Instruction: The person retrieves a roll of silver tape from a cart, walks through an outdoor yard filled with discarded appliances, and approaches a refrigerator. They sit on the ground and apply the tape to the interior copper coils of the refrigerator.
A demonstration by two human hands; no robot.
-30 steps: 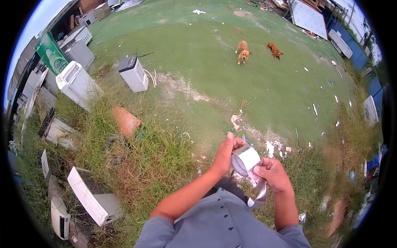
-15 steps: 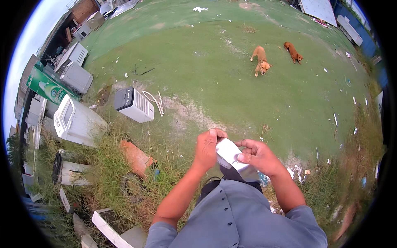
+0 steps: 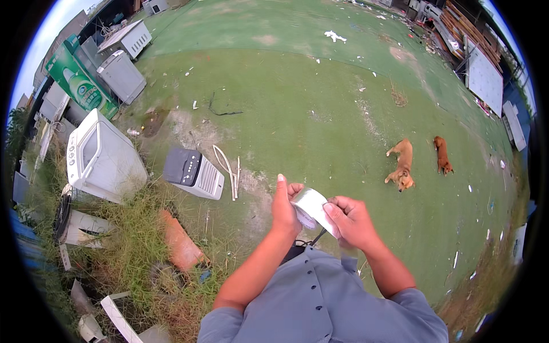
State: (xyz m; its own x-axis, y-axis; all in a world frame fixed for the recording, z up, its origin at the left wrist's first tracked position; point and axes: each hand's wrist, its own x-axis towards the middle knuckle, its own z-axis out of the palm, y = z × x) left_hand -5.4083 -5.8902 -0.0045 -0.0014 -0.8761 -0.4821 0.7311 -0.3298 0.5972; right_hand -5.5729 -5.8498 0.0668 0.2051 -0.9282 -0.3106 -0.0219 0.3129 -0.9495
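Observation:
A wide roll of silvery-white tape [image 3: 309, 201] is held in front of my waist. My left hand [image 3: 283, 212] grips the roll from its left side, thumb pointing up and the other fingers behind it. On the right, my right hand [image 3: 355, 224] pinches the loose strip of the tape between thumb and fingers. A length of that strip hangs below the right hand beside my grey shirt [image 3: 303, 291]. The fingertips behind the roll are partly hidden.
An air cooler [image 3: 194, 174] stands ahead left, near a white washing machine [image 3: 108, 160]. An orange board [image 3: 182, 243] lies in tall grass. Two brown dogs [image 3: 402, 163] are on the green ground to the right. Old appliances and a green sign [image 3: 80, 83] line the left side.
The view has turned, shifting the dogs right and lower in the picture. My left thumb now points up. The roll has tilted between my hands, and my right hand still pinches the strip.

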